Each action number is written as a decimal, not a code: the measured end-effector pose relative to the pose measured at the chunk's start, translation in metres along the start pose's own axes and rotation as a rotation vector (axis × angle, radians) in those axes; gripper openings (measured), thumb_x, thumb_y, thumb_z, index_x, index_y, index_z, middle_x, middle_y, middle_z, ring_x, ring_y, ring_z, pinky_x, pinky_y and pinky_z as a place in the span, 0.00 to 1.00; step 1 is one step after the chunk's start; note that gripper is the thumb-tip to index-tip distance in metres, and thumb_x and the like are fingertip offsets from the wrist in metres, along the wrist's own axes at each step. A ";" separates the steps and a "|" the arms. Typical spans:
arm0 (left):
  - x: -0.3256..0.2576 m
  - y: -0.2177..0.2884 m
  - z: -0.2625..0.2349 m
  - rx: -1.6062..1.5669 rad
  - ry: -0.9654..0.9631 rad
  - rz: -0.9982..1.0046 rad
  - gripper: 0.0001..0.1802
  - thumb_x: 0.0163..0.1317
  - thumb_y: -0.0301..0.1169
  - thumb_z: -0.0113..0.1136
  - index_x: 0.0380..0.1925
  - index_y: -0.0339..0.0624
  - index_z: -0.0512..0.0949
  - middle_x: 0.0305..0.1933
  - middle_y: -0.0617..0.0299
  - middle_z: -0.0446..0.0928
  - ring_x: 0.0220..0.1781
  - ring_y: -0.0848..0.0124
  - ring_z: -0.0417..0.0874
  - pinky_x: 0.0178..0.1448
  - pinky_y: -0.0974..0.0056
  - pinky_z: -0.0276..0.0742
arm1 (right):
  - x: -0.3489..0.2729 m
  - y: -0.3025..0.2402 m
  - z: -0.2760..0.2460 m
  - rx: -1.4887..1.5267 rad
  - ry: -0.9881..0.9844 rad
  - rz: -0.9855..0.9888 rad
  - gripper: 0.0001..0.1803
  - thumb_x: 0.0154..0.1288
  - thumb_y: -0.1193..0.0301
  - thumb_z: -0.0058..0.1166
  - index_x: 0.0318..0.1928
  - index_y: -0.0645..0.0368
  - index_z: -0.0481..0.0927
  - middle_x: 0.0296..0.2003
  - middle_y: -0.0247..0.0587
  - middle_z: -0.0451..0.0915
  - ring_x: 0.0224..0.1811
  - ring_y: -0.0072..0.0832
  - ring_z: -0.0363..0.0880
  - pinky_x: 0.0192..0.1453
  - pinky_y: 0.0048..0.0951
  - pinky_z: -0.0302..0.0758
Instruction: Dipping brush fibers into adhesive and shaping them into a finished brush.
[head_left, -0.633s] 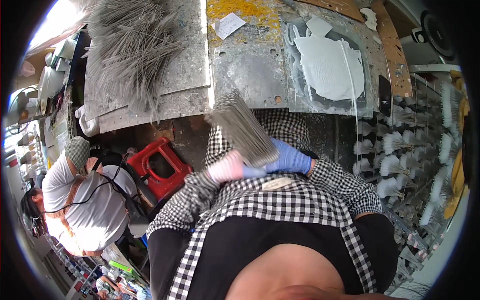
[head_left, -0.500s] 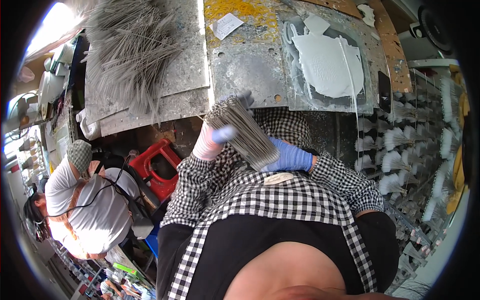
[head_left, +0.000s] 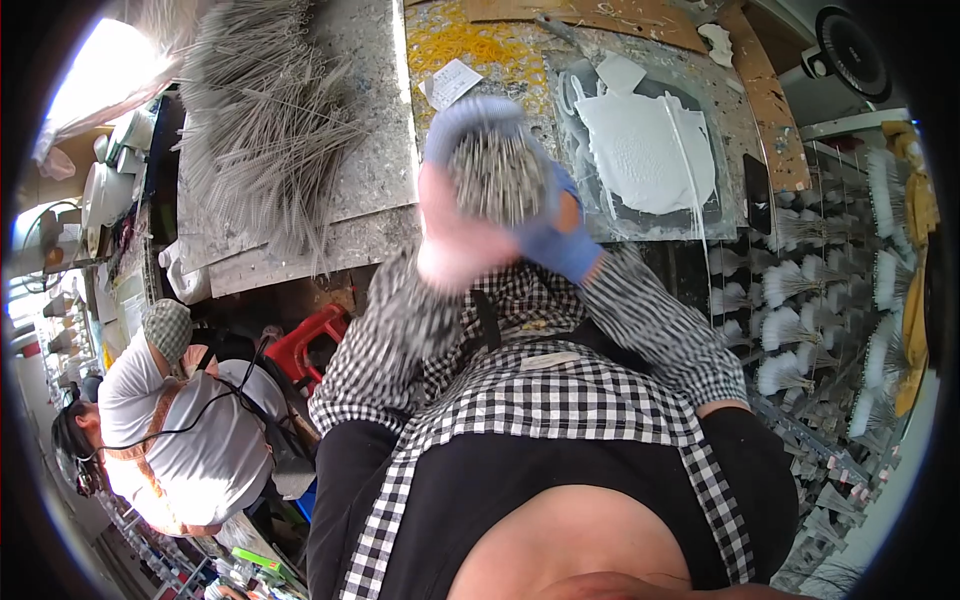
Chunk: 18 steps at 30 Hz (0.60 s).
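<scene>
I hold a thick bundle of thin grey wire-like sticks upright over the near edge of the grey workbench, its end facing me. My left hand, in a pink-and-blue glove and blurred by motion, wraps the bundle's left side. On its right side my right hand, in a blue glove, grips it. Both sleeves are black-and-white checked. A large loose heap of the same grey sticks lies on the bench to the left.
A white moulded sheet and a small paper slip lie on the bench. Racks of white brush tufts fill the right side. A person in a white shirt sits lower left beside a red stool.
Both hands have lifted the bundle from chest height up over the bench edge and turned it end-on. My left hand moved from beside it to around it.
</scene>
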<state>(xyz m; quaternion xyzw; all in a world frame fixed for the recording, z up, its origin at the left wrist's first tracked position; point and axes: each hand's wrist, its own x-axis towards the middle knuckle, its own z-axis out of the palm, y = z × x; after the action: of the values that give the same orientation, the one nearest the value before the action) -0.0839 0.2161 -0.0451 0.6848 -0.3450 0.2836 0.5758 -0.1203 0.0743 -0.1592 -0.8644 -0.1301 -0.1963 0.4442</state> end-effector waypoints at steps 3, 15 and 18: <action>0.006 -0.028 0.010 -0.091 -0.035 -0.273 0.29 0.51 0.17 0.71 0.54 0.39 0.74 0.47 0.58 0.81 0.48 0.70 0.85 0.55 0.63 0.83 | 0.007 0.030 0.035 -0.047 -0.024 0.055 0.45 0.46 0.50 0.77 0.60 0.60 0.72 0.51 0.48 0.78 0.56 0.48 0.77 0.65 0.50 0.71; -0.017 -0.066 0.019 -0.273 -0.028 -0.437 0.16 0.56 0.20 0.71 0.45 0.36 0.80 0.40 0.64 0.85 0.40 0.77 0.85 0.47 0.67 0.83 | 0.161 -0.074 -0.110 -0.189 -0.103 -0.473 0.28 0.69 0.64 0.58 0.67 0.60 0.73 0.60 0.52 0.80 0.60 0.44 0.81 0.65 0.40 0.79; -0.023 -0.079 0.029 -0.220 -0.099 -0.358 0.18 0.54 0.17 0.70 0.45 0.37 0.80 0.40 0.64 0.85 0.39 0.75 0.85 0.48 0.66 0.84 | 0.216 -0.117 -0.093 0.052 -0.202 -0.909 0.29 0.73 0.53 0.49 0.68 0.53 0.76 0.63 0.48 0.79 0.61 0.40 0.80 0.64 0.41 0.78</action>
<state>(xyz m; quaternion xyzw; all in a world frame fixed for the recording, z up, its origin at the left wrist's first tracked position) -0.0351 0.1984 -0.1150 0.6814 -0.2747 0.1038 0.6704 0.0045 0.0758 0.0721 -0.7232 -0.5432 -0.2826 0.3196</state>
